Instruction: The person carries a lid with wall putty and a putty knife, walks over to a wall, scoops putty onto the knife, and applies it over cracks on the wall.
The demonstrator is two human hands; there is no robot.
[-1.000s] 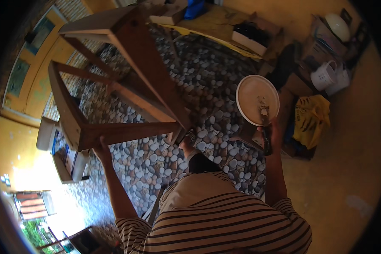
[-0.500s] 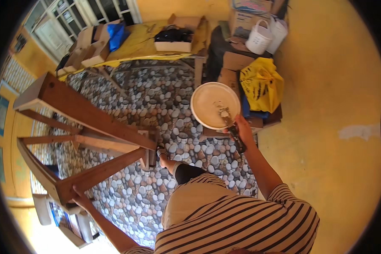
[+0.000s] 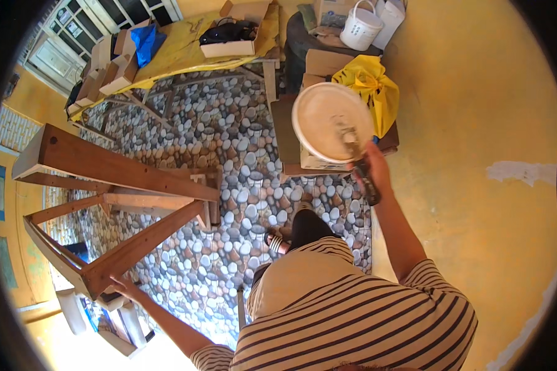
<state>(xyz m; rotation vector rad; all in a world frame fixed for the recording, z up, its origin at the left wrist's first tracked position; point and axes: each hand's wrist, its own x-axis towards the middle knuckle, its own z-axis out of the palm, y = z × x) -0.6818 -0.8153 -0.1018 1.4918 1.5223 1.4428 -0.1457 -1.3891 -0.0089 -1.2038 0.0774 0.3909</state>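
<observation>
"Where's the scraper (image 3: 361, 168)?"

"Over on the person's right, laid across a pale round lid (image 3: 322, 117). Its blade points up and slightly left, onto the lid's face; the dark handle slants down and to the right, toward the person."

"And the right hand (image 3: 378, 168)?"

"Closed around the handle, right at the lid's lower edge. Whether some fingers also pinch the rim, I can't tell."

"What about the wooden frame (image 3: 147, 242)?"

"To the left. Its upper board runs rightward with a gentle downward slope, the nearer one climbs from lower left to upper right, and the two draw close at their right ends."

"Is the left hand (image 3: 127, 288) on it?"

"At its near corner, fingers reaching out and touching the wood. I can't tell if they grip."

"Further out?"

"A yellow bag (image 3: 377, 93) just beyond the lid, a white bucket (image 3: 361, 29) behind that, and a pebble-patterned floor (image 3: 247, 167) between frame and lid."
</observation>
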